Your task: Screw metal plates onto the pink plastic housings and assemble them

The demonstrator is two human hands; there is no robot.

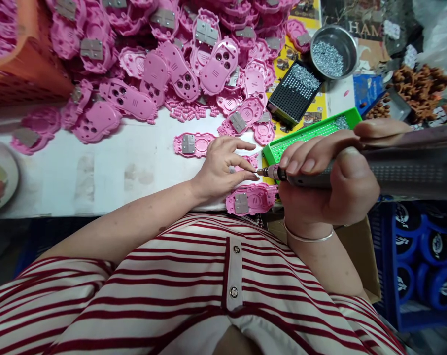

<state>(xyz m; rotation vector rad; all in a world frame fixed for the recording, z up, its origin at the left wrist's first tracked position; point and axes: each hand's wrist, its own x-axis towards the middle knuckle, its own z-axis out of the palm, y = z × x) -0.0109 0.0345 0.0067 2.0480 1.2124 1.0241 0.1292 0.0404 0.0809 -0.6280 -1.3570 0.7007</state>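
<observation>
In my right hand (312, 202) I grip a grey electric screwdriver (411, 165), which lies almost level with its bit pointing left. My left hand (223, 165) meets the bit's tip with thumb and index finger pinched together; whatever is between them is too small to make out. Beneath these fingers a pink plastic part is mostly hidden. One pink plastic shell (251, 199) with a grey metal plate lies just below the left hand, near the table edge. Another pink shell (193, 144) rests above and left of that hand.
A large heap of pink shells (134, 98) spreads across the back, beside an orange basket (42, 74). Screws lie in a green perforated tray (297, 140), a black perforated tray (292, 96) and a metal bowl (351, 54). Blue crate (388, 266) stands lower right.
</observation>
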